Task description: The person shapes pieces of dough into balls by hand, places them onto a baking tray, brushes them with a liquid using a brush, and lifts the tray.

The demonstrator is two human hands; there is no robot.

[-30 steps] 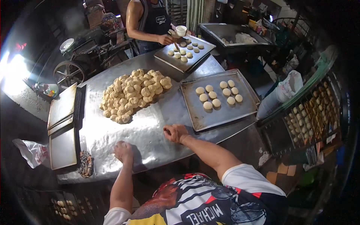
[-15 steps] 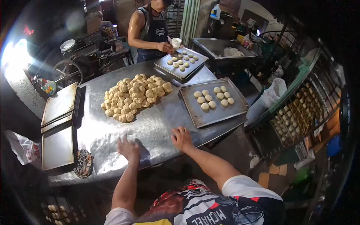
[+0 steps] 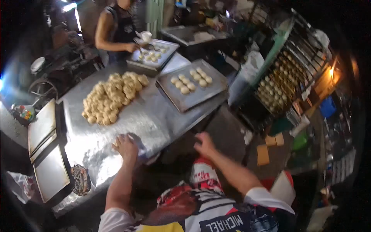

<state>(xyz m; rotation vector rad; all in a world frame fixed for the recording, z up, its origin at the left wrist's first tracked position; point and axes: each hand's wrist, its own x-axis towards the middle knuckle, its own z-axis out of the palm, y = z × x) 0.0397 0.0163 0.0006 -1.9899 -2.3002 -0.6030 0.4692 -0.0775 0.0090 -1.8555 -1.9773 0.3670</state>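
Note:
My left hand [image 3: 126,146] is palm down over the metal tabletop [image 3: 150,123] near its front edge, fingers spread. Whether anything lies under the palm is hidden. Off the table's edge, my right hand [image 3: 205,144] hangs in the air with nothing visible in it, its fingers apart and slightly blurred. A large heap of dough pieces [image 3: 110,98] rests on the table beyond my left hand. Farther right, a metal baking tray [image 3: 205,92] carries two groups of round dough balls [image 3: 185,84].
Across the table a person [image 3: 116,34] works with a white cup [image 3: 145,36] over another tray [image 3: 164,58] of dough balls. Flat trays [image 3: 50,172] and a crumpled bundle [image 3: 80,179] line the left side. A rack [image 3: 266,67] of dough balls stands at the right.
My right hand has left the tabletop and moved right, past the edge. My left hand stays over the table. The view has turned and shifted to the right.

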